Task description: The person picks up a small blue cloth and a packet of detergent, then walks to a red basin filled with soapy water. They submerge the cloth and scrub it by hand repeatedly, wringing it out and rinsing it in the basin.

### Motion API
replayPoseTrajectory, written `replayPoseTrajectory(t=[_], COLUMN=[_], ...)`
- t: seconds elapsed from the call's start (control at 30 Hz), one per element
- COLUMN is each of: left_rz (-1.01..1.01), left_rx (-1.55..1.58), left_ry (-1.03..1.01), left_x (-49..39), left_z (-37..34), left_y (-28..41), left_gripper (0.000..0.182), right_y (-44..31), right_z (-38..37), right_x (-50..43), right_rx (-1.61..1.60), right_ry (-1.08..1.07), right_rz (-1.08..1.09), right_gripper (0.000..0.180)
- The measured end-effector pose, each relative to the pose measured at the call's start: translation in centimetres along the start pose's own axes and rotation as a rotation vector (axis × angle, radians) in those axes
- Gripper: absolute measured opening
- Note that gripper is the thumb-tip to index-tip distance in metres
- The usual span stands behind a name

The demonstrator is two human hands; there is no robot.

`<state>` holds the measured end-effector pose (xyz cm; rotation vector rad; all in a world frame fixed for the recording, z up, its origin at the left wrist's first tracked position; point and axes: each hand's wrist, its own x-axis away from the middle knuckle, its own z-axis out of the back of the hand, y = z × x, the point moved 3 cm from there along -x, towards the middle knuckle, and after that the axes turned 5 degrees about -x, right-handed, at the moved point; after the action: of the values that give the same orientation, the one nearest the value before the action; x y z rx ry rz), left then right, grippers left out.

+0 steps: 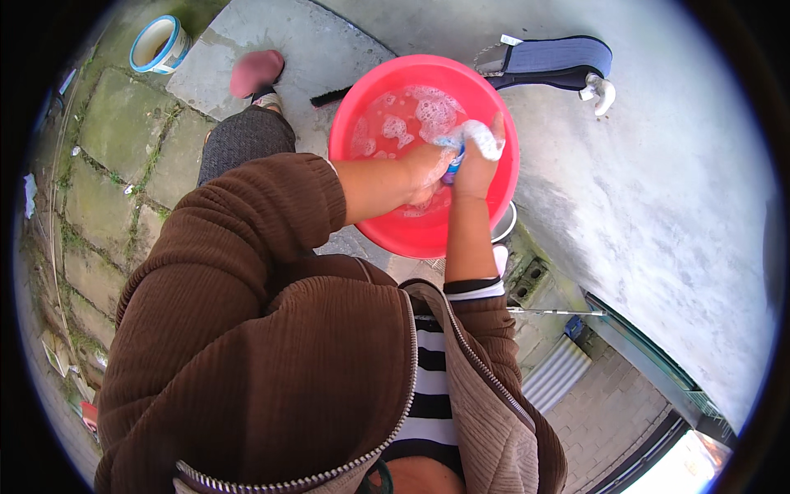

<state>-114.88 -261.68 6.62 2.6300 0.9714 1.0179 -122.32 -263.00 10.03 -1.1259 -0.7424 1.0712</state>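
Observation:
A red plastic basin stands before me with soapy water in it, patches of white foam floating on top. Over the water, both my hands are closed around a small blue and purple item, probably cloth; its exact kind is hidden by fingers and lather. My left hand comes in from the left, wet and flecked with suds. On the other side my right hand holds the item too, its fingers partly covered by a thick white foamy mass.
Behind the basin's left rim lies a black-bristled brush. Beside a white tap is a blue-grey padded strap at the pale wall. A white bucket with blue rim stands far left. Right of the basin sit a white container and a hollow brick.

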Motion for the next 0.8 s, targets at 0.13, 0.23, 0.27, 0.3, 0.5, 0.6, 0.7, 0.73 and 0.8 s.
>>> replayPoseTrajectory(t=[0.13, 0.23, 0.27, 0.3, 0.5, 0.6, 0.7, 0.73, 0.8], left_rz=[0.032, 0.128, 0.166, 0.102, 0.054, 0.062, 0.154, 0.113, 0.034], left_rx=[0.232, 0.134, 0.095, 0.128, 0.143, 0.286, 0.148, 0.136, 0.113], left_ry=[-0.067, -0.166, -0.148, -0.116, -0.020, -0.214, -0.257, -0.216, -0.129], left_x=[-0.3, -0.2, -0.9, -0.6, 2.2, 0.3, 1.9, 1.6, 1.0], left_z=[1.2, 2.3, 3.5, 3.4, -0.1, 0.6, 0.7, 0.7, 0.3], left_y=[1.4, 4.8, 4.5, 4.0, 1.5, 3.1, 5.7, 5.0, 1.7], left_gripper=[0.037, 0.045, 0.039, 0.035, 0.031, 0.037, 0.039, 0.035, 0.027], right_y=[0.2, -3.1, -3.4, -3.1, 2.0, -0.6, -3.2, -3.6, -2.5], right_z=[-1.5, -4.5, -4.9, -4.9, -0.1, -2.4, -4.3, -4.4, -3.0], right_x=[1.8, 6.5, 6.9, 6.4, 0.0, 4.4, 7.4, 6.9, 4.1], right_rx=[-0.207, -0.112, -0.071, -0.001, -0.247, -0.245, -0.074, 0.022, 0.220], right_ry=[-0.107, -0.088, -0.086, -0.090, -0.034, -0.076, -0.057, -0.056, -0.065], right_rz=[-0.123, 0.103, 0.158, 0.219, -0.104, -0.067, 0.117, 0.197, 0.312], right_gripper=[0.051, 0.050, 0.050, 0.050, 0.046, 0.047, 0.049, 0.050, 0.051])
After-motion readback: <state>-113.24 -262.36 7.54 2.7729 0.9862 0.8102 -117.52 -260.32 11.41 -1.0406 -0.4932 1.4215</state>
